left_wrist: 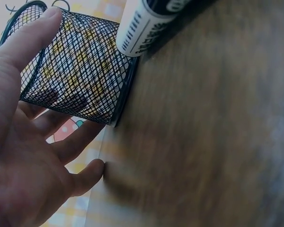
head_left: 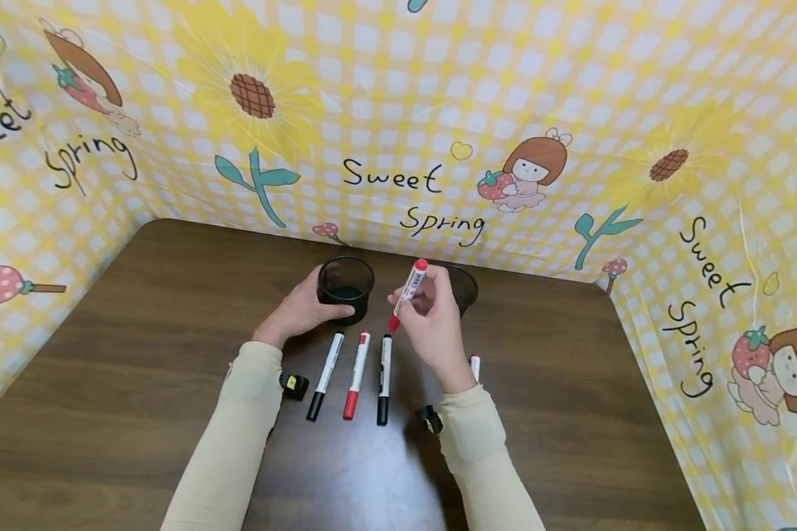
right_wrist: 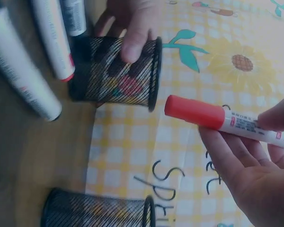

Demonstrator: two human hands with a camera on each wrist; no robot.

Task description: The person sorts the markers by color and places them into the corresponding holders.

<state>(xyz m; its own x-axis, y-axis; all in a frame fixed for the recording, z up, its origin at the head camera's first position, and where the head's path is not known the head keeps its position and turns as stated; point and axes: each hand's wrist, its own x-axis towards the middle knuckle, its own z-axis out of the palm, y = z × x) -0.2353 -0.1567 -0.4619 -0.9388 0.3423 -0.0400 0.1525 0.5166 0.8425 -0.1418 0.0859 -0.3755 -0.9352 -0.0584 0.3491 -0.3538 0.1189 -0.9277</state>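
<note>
My left hand [head_left: 299, 306] grips a black mesh pen cup [left_wrist: 80, 66], its thumb along the near side and its fingers around the far side. The cup stands upright on the table. My right hand [head_left: 435, 317] pinches a red marker [right_wrist: 199, 113] between thumb and fingers, tilted and raised above the table to the right of that cup. Below the hands lie a black marker [head_left: 326, 375], a red marker [head_left: 356, 376] and a second black marker [head_left: 384, 380], side by side. Behind my right hand stands a second mesh pen cup [head_left: 465, 287], partly hidden.
Another marker [head_left: 474, 366] lies beside my right wrist, mostly covered by it. A yellow checked cloth [head_left: 398, 110] rises behind and on both sides of the brown wooden table [head_left: 139, 332]. Black wrist devices [head_left: 295, 386] sit at both sleeves.
</note>
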